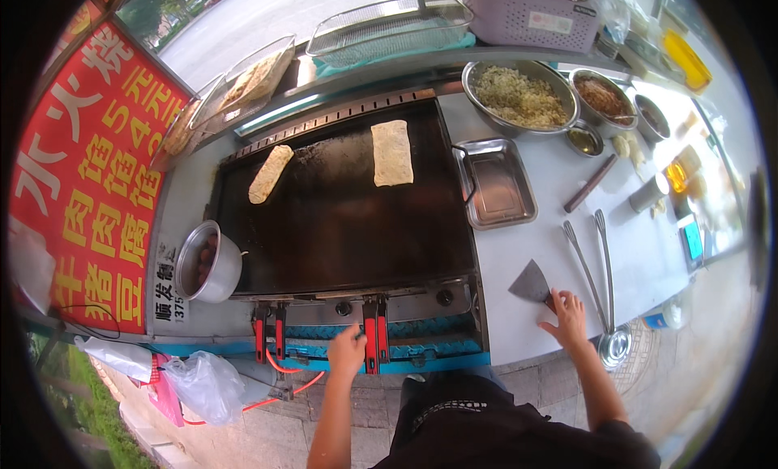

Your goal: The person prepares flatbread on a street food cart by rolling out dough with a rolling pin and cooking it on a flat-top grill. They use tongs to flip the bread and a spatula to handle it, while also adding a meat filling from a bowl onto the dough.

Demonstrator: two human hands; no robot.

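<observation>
My left hand [346, 352] is closed at the front edge of the griddle, just left of the red-handled tools [370, 339]. A small dark bit shows at its fingertips, too small to name. My right hand [570, 319] reaches over the worktop with thumb and fingers apart. Its fingertips are at the handle end of a triangular metal scraper [532, 284], which lies flat; whether they touch it I cannot tell. On the dark griddle [340, 226] lie a narrow browned flatbread [270, 174] at the left and a paler rectangular one [392, 153] at the back right.
Right of the griddle are a steel tray [527, 214], a bowl of chopped filling [563, 124], smaller bowls, a rolling pin [591, 182] and tongs [598, 266]. A metal pot [231, 270] stands at the griddle's left edge. Wire baskets [389, 54] line the back shelf.
</observation>
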